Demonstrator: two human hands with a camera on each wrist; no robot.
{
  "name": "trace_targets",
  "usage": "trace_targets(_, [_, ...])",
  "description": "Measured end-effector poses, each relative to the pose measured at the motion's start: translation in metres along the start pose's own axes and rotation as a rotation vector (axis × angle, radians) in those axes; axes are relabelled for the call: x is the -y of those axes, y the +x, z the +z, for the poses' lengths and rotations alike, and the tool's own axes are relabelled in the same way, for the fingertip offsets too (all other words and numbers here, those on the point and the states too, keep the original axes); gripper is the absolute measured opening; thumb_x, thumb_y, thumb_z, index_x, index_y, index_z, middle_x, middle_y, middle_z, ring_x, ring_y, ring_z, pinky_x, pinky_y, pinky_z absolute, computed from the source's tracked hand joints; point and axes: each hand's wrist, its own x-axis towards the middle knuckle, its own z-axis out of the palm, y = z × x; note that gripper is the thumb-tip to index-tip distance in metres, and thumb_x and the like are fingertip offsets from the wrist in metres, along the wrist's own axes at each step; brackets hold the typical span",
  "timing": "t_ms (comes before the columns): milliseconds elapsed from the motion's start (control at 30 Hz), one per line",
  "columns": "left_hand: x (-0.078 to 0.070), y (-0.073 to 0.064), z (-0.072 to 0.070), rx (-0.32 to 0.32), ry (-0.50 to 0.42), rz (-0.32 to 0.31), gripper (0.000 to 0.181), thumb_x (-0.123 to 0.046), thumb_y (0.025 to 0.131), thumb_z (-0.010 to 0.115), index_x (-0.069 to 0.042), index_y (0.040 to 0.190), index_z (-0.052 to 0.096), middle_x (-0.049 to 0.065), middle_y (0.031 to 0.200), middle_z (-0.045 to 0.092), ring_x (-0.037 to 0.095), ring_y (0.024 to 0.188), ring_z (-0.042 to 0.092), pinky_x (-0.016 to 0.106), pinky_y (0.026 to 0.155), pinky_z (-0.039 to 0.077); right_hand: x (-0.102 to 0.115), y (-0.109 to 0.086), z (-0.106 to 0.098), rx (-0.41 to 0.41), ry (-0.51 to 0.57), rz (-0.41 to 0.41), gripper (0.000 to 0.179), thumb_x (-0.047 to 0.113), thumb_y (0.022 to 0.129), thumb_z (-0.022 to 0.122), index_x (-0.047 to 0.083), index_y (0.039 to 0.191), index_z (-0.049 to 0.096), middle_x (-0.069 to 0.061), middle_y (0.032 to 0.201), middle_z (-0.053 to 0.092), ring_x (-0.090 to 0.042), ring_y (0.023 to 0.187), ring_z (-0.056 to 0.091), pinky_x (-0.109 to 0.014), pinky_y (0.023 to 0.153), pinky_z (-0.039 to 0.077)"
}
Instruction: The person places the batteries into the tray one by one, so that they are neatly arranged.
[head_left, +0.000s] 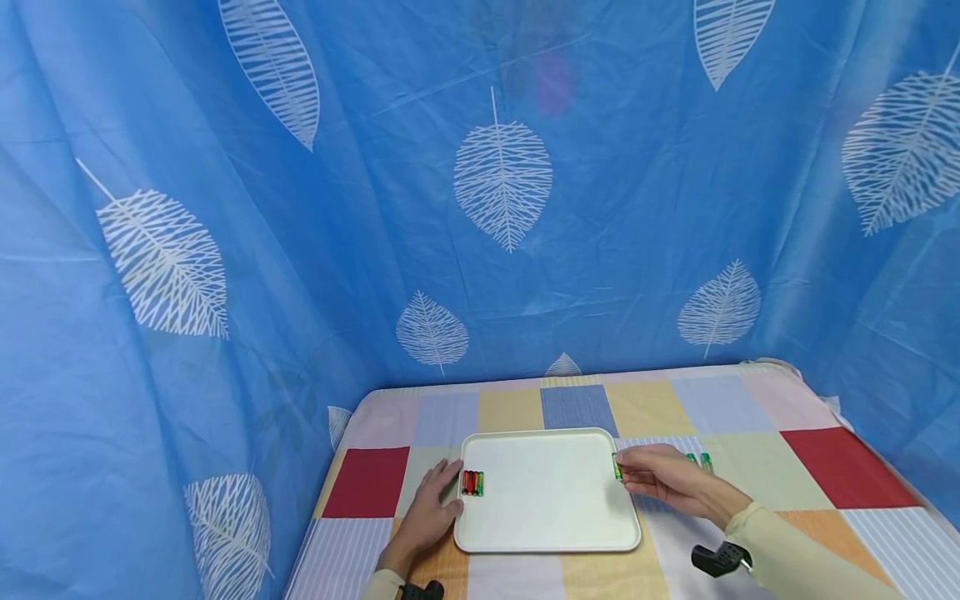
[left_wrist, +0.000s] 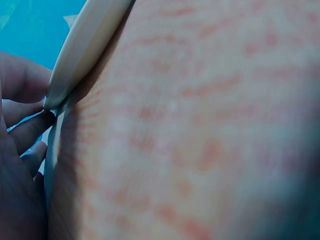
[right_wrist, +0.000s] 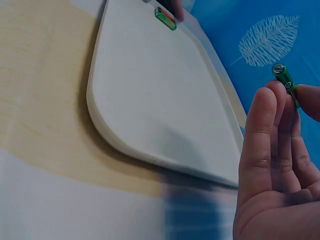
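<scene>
A white rectangular tray [head_left: 551, 500] lies on the patchwork cloth. Inside its left end several red and green batteries [head_left: 472, 483] lie side by side in a row. My left hand [head_left: 429, 515] rests against the tray's left rim, fingers extended and touching it; the left wrist view has its fingers beside the rim [left_wrist: 82, 52]. Over the tray's right edge, my right hand [head_left: 667, 479] pinches a green battery [right_wrist: 283, 76] between thumb and fingertips, held above the tray surface. Behind that hand, green batteries [head_left: 707, 462] lie on the cloth, partly hidden by it.
The patchwork tablecloth [head_left: 750, 467] covers the table around the tray. A blue curtain with white leaf prints [head_left: 502, 183] hangs behind the table and along both sides.
</scene>
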Motion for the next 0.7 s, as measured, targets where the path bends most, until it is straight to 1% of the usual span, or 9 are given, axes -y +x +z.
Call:
trace_targets(133, [0.0, 0.0, 0.0, -0.002, 0.003, -0.004, 0.068, -0.006, 0.094, 0.068, -0.006, 0.161, 0.054, 0.034, 0.173, 0.034, 0.068, 0.159, 0.018, 0.086, 0.124, 0.016, 0.0, 0.011, 0.011, 0.024, -0.012, -0.017, 0.017, 0.018, 0.105, 0.07, 0.003, 0.111, 0.075, -0.001, 0.093, 0.078, -0.007, 0.085, 0.078, -0.024, 0.082, 0.067])
trace_targets(233, [0.0, 0.0, 0.0, -0.009, 0.01, 0.004, 0.068, -0.006, 0.094, 0.069, -0.007, 0.161, 0.055, 0.034, 0.172, 0.034, 0.068, 0.159, 0.018, 0.086, 0.123, 0.017, -0.002, 0.02, 0.019, 0.032, -0.024, -0.028, 0.018, 0.017, 0.105, 0.07, 0.001, 0.111, 0.076, -0.001, 0.091, 0.079, -0.007, 0.082, 0.077, -0.024, 0.08, 0.067])
trace_targets(400, [0.0, -0.001, 0.0, -0.009, 0.019, 0.012, 0.069, -0.006, 0.094, 0.069, -0.009, 0.161, 0.055, 0.034, 0.173, 0.034, 0.068, 0.159, 0.017, 0.087, 0.123, 0.017, -0.005, 0.033, 0.034, 0.045, -0.067, -0.046, 0.027, 0.016, 0.104, 0.07, -0.007, 0.118, 0.074, -0.001, 0.089, 0.079, -0.006, 0.079, 0.077, -0.024, 0.078, 0.067])
trace_targets(567, [-0.001, -0.002, -0.001, -0.005, 0.018, 0.009, 0.069, -0.006, 0.094, 0.069, -0.008, 0.161, 0.055, 0.033, 0.173, 0.034, 0.068, 0.159, 0.017, 0.087, 0.123, 0.018, -0.005, 0.044, 0.049, 0.049, -0.11, -0.05, 0.031, 0.017, 0.103, 0.072, -0.009, 0.12, 0.073, -0.001, 0.089, 0.078, -0.006, 0.078, 0.076, -0.025, 0.078, 0.067])
trace_targets(700, [-0.002, -0.002, -0.001, -0.004, 0.015, 0.004, 0.069, -0.006, 0.094, 0.068, -0.007, 0.161, 0.054, 0.033, 0.173, 0.034, 0.068, 0.159, 0.018, 0.087, 0.122, 0.018, -0.007, 0.054, 0.059, 0.06, -0.124, -0.055, 0.033, 0.016, 0.102, 0.072, -0.011, 0.121, 0.072, -0.001, 0.088, 0.077, -0.006, 0.077, 0.075, -0.024, 0.076, 0.067])
